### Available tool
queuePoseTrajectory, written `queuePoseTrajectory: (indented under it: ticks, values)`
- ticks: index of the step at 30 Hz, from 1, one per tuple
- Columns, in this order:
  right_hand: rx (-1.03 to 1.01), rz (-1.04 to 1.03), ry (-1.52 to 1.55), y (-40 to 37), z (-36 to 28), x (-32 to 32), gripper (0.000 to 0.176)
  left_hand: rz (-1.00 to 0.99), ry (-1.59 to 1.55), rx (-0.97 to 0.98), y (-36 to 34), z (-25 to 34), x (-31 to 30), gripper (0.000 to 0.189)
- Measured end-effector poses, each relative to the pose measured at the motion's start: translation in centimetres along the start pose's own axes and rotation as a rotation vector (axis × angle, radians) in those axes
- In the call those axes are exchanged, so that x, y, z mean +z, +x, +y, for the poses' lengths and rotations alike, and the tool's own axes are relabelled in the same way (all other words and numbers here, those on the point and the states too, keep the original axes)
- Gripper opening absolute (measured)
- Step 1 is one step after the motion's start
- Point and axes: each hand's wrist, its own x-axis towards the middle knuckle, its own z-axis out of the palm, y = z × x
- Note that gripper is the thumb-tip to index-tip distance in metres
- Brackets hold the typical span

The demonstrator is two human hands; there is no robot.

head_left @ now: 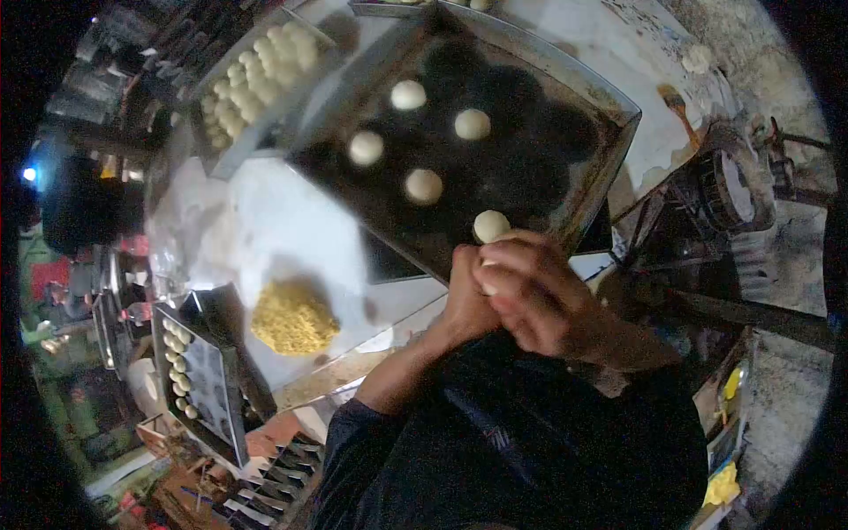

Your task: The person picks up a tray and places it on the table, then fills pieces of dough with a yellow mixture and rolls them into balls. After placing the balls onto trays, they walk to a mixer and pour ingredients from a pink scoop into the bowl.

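My left hand (465, 299) is closed, and my right hand (549, 305) cups over it with bent fingers, slightly blurred. Between them shows a pale bit of dough (488, 276), mostly hidden by the fingers. Just beyond my hands, a round dough ball (491, 227) lies near the front corner of a large dark baking tray (521, 84). Farther in on that tray sit several more balls, among them one dough ball (424, 186) and another dough ball (408, 94), spaced apart.
A mound of yellow crumbly filling (294, 319) lies on the white tabletop (300, 212) to the left. Behind it is a tray packed with dough pieces (265, 75). A smaller tray (210, 389) at lower left holds several balls. A brush (678, 106) lies at the right.
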Motion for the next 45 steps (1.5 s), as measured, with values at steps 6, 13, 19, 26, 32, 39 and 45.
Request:
queuePoseTrajectory:
  ticks: [6,13,19,26,32,39,45]
  values:
    - [0.539,0.096,0.202,0.8,7.7,-2.2,0.022,-0.089,-0.024,0.144,1.1,1.8,-1.7,0.065]
    - [0.364,-0.494,-0.262,0.5,13.5,0.6,0.067,0.552,-0.269,0.065,-8.7,-0.1,-11.1,0.042]
    - [0.217,-0.413,-0.748,2.4,14.1,0.1,0.065,0.922,-0.27,-0.049,-24.0,-4.1,-15.2,0.03]
    - [-0.234,0.328,0.107,7.7,-11.9,12.9,0.03,1.167,-0.149,0.002,-45.4,-4.5,-16.0,0.03]
    - [-0.493,-0.016,0.079,8.0,-29.3,26.6,0.02,1.26,0.234,-0.029,-62.9,-2.2,-17.9,0.032]
    - [-0.534,-0.009,0.221,12.7,-38.7,35.4,0.015,1.483,0.142,-0.066,-72.6,-6.7,-26.5,0.032]
    - [-0.579,0.134,0.201,19.6,-46.5,44.5,0.011,1.544,0.37,-0.438,-81.1,-18.2,-40.4,0.037]
